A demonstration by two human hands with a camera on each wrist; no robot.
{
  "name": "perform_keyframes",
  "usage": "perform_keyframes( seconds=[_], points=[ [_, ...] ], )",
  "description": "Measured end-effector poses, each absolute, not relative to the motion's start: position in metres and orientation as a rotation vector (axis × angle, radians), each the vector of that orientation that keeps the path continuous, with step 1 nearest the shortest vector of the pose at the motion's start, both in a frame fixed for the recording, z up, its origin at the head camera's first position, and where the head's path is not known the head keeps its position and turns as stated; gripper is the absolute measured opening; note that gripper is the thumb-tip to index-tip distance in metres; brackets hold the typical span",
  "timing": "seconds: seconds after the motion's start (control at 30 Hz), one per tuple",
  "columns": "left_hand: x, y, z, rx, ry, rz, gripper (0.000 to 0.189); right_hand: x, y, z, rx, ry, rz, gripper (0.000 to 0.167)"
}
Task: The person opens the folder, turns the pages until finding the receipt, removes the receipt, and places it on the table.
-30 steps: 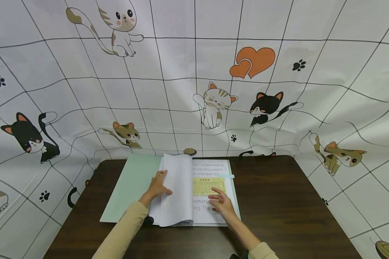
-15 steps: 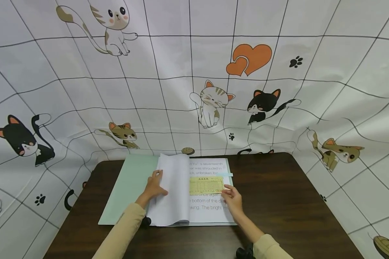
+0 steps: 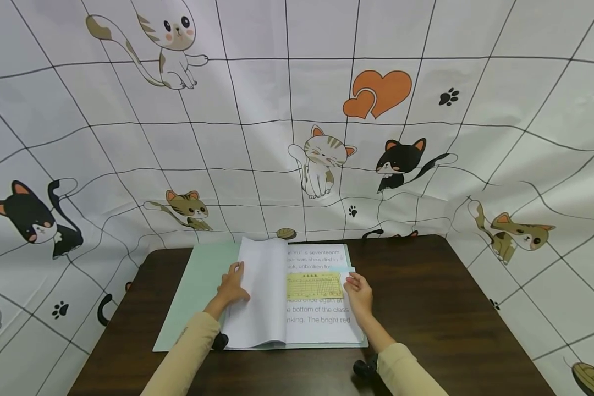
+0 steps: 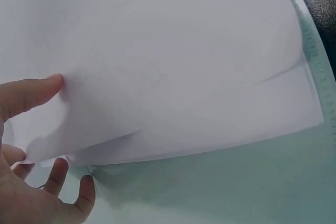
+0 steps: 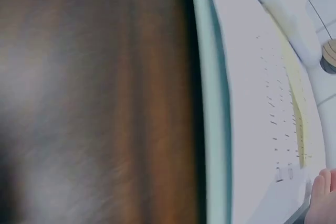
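Note:
An open pale green folder point(image 3: 178, 313) lies on the table with white sheets inside. My left hand point(image 3: 231, 287) holds the turned-over sheets point(image 3: 262, 297) at their left edge. In the left wrist view, that hand's thumb lies on top of the paper point(image 4: 173, 66), with fingers at its edge. To the right is a printed page point(image 3: 317, 324), bearing a yellow slip point(image 3: 314, 286) with a printed grid. A light blue tab point(image 3: 343, 269) sticks out past the page's right edge. My right hand point(image 3: 360, 297) pinches near the tab's outer end with curled fingers point(image 5: 318, 187), partly cut off in the right wrist view.
The dark wooden table point(image 3: 425, 308) extends on both sides of the folder. Behind it hangs a white sheet point(image 3: 257, 143) printed with cats and grid lines. A black object point(image 3: 363, 368) sits by the right sleeve.
My right hand has moved from above the yellow slip, past the slip's right end, up to the light blue tab. The left hand stays on the turned sheets. The view has shifted slightly.

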State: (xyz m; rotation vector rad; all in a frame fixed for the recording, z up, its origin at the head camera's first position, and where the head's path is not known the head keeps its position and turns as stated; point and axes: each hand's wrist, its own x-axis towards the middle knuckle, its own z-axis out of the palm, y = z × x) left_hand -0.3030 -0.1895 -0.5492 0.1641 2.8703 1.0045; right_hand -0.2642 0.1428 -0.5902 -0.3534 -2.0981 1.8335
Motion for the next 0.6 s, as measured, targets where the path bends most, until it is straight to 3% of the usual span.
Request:
perform_keyframes(
  seconds=[0.17, 0.33, 0.6],
  points=[
    [-0.302, -0.194, -0.553, 0.143, 2.887, 0.986, 0.106, -0.274, 0.14, -0.594, -0.374, -2.086, 1.876, 0.04],
    [-0.301, -0.2, -0.559, 0.126, 2.884, 1.012, 0.104, -0.281, 0.143, -0.606, -0.22, -2.072, 1.872, 0.044],
    [-0.297, -0.193, -0.565, 0.145, 2.853, 1.116, 0.101, -0.287, 0.152, -0.592, -0.215, -2.497, 1.746, 0.063]
  ],
)
